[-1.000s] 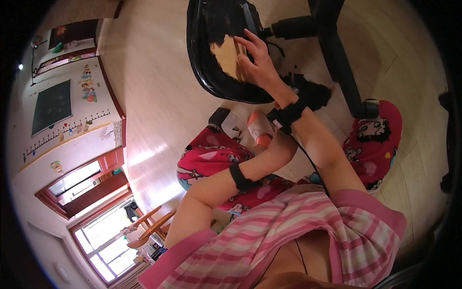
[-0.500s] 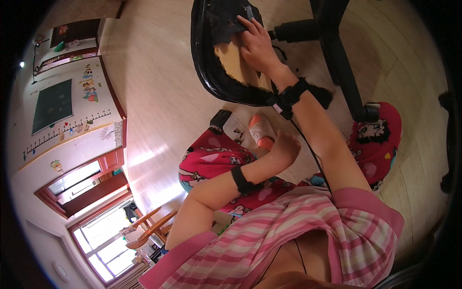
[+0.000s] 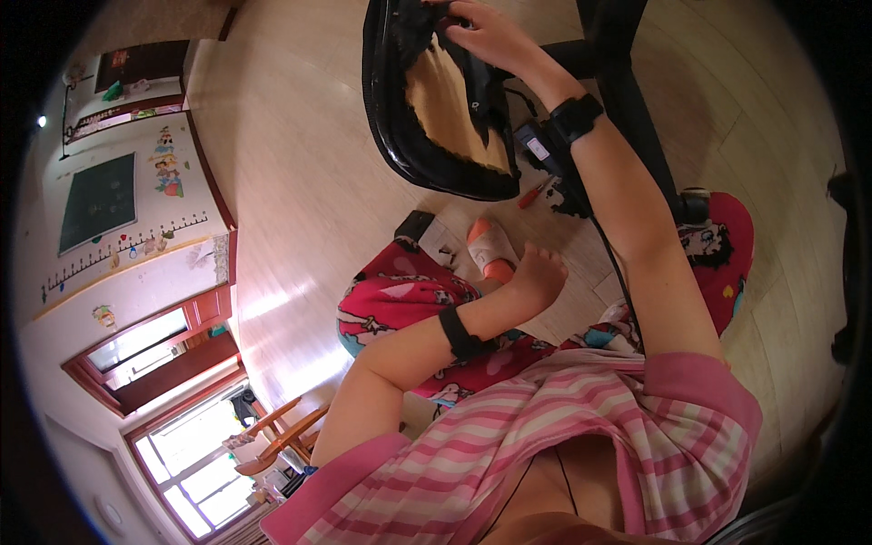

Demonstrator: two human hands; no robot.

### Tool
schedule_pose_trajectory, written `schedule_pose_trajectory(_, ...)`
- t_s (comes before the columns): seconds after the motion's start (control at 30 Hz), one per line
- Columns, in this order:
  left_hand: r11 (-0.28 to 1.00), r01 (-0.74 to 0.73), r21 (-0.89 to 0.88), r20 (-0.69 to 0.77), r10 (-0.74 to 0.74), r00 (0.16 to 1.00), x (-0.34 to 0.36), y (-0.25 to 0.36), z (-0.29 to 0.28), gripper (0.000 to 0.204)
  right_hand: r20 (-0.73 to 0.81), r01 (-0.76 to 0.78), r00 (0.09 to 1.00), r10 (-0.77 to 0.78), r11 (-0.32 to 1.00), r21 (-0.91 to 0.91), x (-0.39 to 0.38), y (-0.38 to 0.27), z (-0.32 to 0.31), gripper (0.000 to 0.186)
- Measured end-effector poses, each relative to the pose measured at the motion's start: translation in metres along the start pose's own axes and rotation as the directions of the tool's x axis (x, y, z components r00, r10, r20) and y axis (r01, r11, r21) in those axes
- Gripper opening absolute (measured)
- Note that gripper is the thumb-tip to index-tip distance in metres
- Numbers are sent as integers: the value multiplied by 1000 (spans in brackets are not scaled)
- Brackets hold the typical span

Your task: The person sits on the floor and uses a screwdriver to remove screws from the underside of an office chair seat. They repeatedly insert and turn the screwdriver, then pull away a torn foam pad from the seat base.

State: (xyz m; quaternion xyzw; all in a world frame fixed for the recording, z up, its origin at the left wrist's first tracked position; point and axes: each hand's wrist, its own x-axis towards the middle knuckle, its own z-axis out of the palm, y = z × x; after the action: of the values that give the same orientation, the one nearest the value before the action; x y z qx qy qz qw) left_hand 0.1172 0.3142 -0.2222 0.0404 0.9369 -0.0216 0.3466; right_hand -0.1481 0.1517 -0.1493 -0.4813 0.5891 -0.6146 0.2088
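A black padded chair part (image 3: 391, 136) stands tipped in front of me, its torn black lining (image 3: 481, 95) baring a tan board (image 3: 440, 95). My right hand (image 3: 486, 34) is at its upper end, fingers bent and closed on the edge of the black lining. Part of those fingertips is cut off by the top of the picture. My left hand (image 3: 542, 277) hovers over my lap with its fingers curled in, away from the chair; nothing shows in it. Black bands circle both forearms.
Black chair base legs (image 3: 627, 100) rise at the upper right. A red-handled tool (image 3: 536, 193) lies on the floor beside black scraps (image 3: 568, 195). A slippered foot (image 3: 490, 250) is below the chair part. Wooden furniture (image 3: 282, 436) stands near the window.
My right hand has moved up along the chair part, baring more of the tan board. The red-handled tool has come into sight. My left hand has barely moved.
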Motion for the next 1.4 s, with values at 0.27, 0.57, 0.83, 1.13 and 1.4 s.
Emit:
schedule_pose_trajectory(0.27, 999, -27, -41, 27, 28, 999, -1, -2, -3, 34, -326, -169, 905, 274, 934, 316, -1, -24, 49, 22)
schedule_pose_trajectory(0.57, 1000, -16, 18, -162, 19, 987, 4, -1, 15, 37, -635, 154, 736, 235, 854, 496, -14, -15, 93, 24)
schedule_pose_trajectory(0.83, 998, -22, -52, 92, 27, 995, 4, -1, 1, 30, -249, -29, 910, 332, 649, 760, -33, -26, 77, 42)
schedule_pose_trajectory(1.13, 1000, 7, -26, 39, -6, 999, 2, 3, 3, 38, -266, 426, 872, -411, 905, -1, -33, -26, 52, 38)
schedule_pose_trajectory(1.4, 1000, -13, -27, 66, 15, 998, 3, 2, 1, 40, -163, 525, 819, -550, 834, -170, -15, -8, 44, 18)
